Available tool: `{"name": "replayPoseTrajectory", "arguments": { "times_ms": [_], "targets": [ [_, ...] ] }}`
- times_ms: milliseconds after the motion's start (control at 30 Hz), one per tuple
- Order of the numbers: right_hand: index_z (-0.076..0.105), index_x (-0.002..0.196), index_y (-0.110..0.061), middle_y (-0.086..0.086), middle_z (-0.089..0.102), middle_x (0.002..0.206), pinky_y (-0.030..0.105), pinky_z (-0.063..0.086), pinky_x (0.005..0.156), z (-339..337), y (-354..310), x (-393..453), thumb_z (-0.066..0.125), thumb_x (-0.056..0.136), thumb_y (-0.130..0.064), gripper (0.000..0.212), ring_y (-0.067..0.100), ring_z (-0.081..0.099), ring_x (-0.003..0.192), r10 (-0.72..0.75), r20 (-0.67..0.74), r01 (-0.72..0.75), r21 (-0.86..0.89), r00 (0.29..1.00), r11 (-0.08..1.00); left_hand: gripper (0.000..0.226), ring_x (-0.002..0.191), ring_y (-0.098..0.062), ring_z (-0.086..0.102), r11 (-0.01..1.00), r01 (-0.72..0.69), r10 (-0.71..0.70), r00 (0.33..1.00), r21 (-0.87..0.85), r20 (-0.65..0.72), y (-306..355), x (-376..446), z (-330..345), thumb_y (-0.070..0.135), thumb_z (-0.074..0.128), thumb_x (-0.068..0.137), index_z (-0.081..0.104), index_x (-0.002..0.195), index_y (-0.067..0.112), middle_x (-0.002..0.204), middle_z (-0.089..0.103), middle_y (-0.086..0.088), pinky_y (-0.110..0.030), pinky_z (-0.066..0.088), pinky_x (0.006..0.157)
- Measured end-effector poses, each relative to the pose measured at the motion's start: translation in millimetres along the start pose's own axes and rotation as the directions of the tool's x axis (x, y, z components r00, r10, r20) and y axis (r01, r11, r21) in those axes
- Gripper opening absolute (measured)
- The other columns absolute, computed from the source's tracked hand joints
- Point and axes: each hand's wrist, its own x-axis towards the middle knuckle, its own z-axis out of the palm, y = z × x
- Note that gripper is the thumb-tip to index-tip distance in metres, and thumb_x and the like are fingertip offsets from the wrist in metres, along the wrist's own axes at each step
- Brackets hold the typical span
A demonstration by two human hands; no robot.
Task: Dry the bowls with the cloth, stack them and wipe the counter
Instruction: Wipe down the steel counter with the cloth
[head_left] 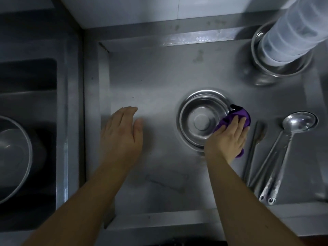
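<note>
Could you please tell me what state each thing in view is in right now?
Bowl: upright on the counter, droplets inside.
Cloth: bunched, pressed against the bowl's right rim.
Right hand: fingers straight, pressing on the cloth.
Left hand: flat, holding nothing.
Bowl stack: nested upright, plastic containers stacked inside.
Ladle: lying flat.

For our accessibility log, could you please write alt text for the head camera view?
A person's right hand presses a purple cloth against the rim of a steel bowl on a steel counter, while the left hand lies flat beside it. A ladle lies to the right; stacked bowls sit behind.
</note>
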Motion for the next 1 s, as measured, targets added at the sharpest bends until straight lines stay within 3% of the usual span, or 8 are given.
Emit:
{"name": "replayPoseTrajectory", "arguments": {
  "times_ms": [267, 467, 567, 667, 733, 900, 1000],
  "targets": [
    [0.027, 0.165, -0.023, -0.007, 0.021, 0.174, 0.045, 0.014, 0.129, 0.2, -41.1, 57.5, 0.033, 0.11, -0.026, 0.055, 0.024, 0.012, 0.161, -0.083, -0.014, 0.084, 0.071, 0.996, 0.994, 0.048, 0.138, -0.025, 0.052, 1.0, 0.018, -0.018, 0.998, 0.0, -0.061, -27.9, -20.8, -11.9, 0.042, 0.034, 0.109, 0.054, 0.145, 0.019, 0.147, 0.059, -0.004, -0.046, 0.039, 0.116],
    [0.034, 0.162, -0.015, 0.004, 0.031, 0.17, 0.039, 0.014, 0.129, 13.5, -86.0, 82.0, 0.036, 0.11, -0.018, 0.053, 0.03, 0.017, 0.159, -0.241, 0.097, 0.228, 0.128, 0.966, 0.965, 0.053, 0.138, -0.023, 0.052, 0.999, 0.044, -0.044, 0.997, -0.008, -0.061, -41.7, -30.5, -14.3, 0.047, 0.028, 0.108, 0.053, 0.145, 0.02, 0.147, 0.058, -0.002, -0.052, 0.043, 0.115],
    [0.041, 0.157, -0.005, 0.019, 0.037, 0.164, 0.042, 0.02, 0.128, 23.2, -104.7, 61.5, 0.043, 0.107, -0.01, 0.05, 0.038, 0.028, 0.154, -0.436, 0.208, 0.393, 0.22, 0.875, 0.893, 0.053, 0.139, -0.023, 0.051, 0.999, 0.054, -0.054, 0.996, -0.004, -0.067, -44.1, -34.2, -14.5, 0.048, 0.028, 0.108, 0.054, 0.146, 0.02, 0.148, 0.058, -0.002, -0.05, 0.042, 0.116],
    [0.042, 0.158, -0.013, 0.013, 0.034, 0.167, 0.04, 0.018, 0.129, 32.5, -106.3, 19.4, 0.045, 0.107, -0.015, 0.051, 0.032, 0.023, 0.157, -0.499, 0.286, 0.415, 0.305, 0.818, 0.857, 0.055, 0.14, -0.023, 0.05, 0.998, 0.062, -0.062, 0.996, 0.0, -0.057, -41.4, -36.1, -17.2, 0.048, 0.027, 0.107, 0.053, 0.147, 0.02, 0.149, 0.057, -0.003, -0.052, 0.041, 0.116],
    [0.042, 0.158, -0.011, 0.012, 0.037, 0.166, 0.04, 0.018, 0.129, 34.2, -99.6, -6.3, 0.046, 0.108, -0.017, 0.051, 0.034, 0.024, 0.156, -0.542, 0.292, 0.476, 0.269, 0.788, 0.837, 0.056, 0.14, -0.024, 0.05, 0.998, 0.062, -0.061, 0.997, 0.003, -0.044, -38.6, -36.9, -19.9, 0.048, 0.027, 0.107, 0.052, 0.147, 0.019, 0.149, 0.057, -0.004, -0.053, 0.041, 0.116],
    [0.053, 0.151, -0.006, 0.015, 0.05, 0.158, 0.052, 0.029, 0.125, 30.8, -71.8, -61.8, 0.058, 0.103, -0.016, 0.049, 0.044, 0.038, 0.149, -0.748, 0.331, 0.731, 0.203, 0.575, 0.651, 0.055, 0.14, -0.022, 0.049, 0.999, 0.036, -0.036, 0.999, 0.011, -0.041, -30.8, -39.0, -27.3, 0.047, 0.028, 0.106, 0.051, 0.148, 0.019, 0.15, 0.056, -0.003, -0.049, 0.041, 0.117],
    [0.053, 0.152, -0.013, 0.007, 0.052, 0.157, 0.053, 0.031, 0.123, 26.1, -40.9, -90.8, 0.057, 0.103, -0.023, 0.05, 0.035, 0.04, 0.15, -0.78, 0.329, 0.778, 0.172, 0.533, 0.604, 0.052, 0.141, -0.022, 0.049, 0.999, 0.009, -0.007, 0.999, 0.045, -0.031, -27.2, -42.0, -28.7, 0.044, 0.032, 0.107, 0.051, 0.148, 0.019, 0.15, 0.056, -0.004, -0.048, 0.041, 0.118]
  ]
}}
